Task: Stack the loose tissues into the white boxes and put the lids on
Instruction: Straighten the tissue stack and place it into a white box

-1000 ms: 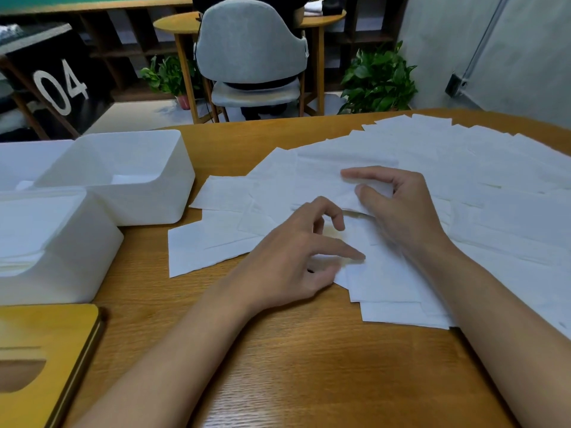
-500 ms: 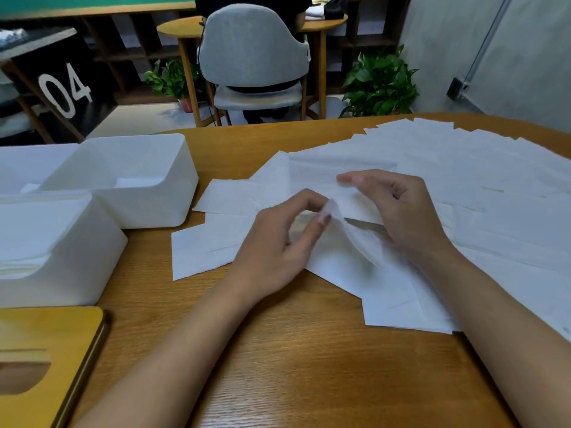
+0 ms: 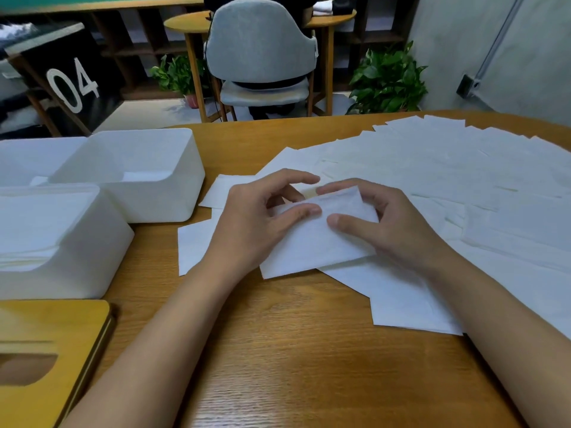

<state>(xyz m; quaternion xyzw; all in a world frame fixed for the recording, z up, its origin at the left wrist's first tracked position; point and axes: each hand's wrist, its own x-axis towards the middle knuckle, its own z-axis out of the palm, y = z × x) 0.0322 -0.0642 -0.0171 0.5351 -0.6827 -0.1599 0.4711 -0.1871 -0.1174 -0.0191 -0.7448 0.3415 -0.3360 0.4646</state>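
The left thumb (image 3: 304, 210) lies flat on top of a folded tissue (image 3: 309, 248) with the other left fingers (image 3: 296, 178) curled behind its far edge, so the left hand (image 3: 256, 223) pinches it. The right thumb (image 3: 343, 223) presses the same sheet from three o'clock and the right index finger (image 3: 332, 188) hooks over its top edge, so the right hand (image 3: 398, 233) grips it too. The folded tissue sits mid-table, over the near left edge of the loose tissues (image 3: 463, 180), which fan out from twelve to four o'clock of the hands. At nine o'clock stands the near white box (image 3: 77, 273), open-topped and holding a stack of tissues. The far white box (image 3: 160, 199) is at ten o'clock, with a sheet at its bottom. A wooden lid (image 3: 46, 329) lies at seven o'clock on the table (image 3: 278, 366).
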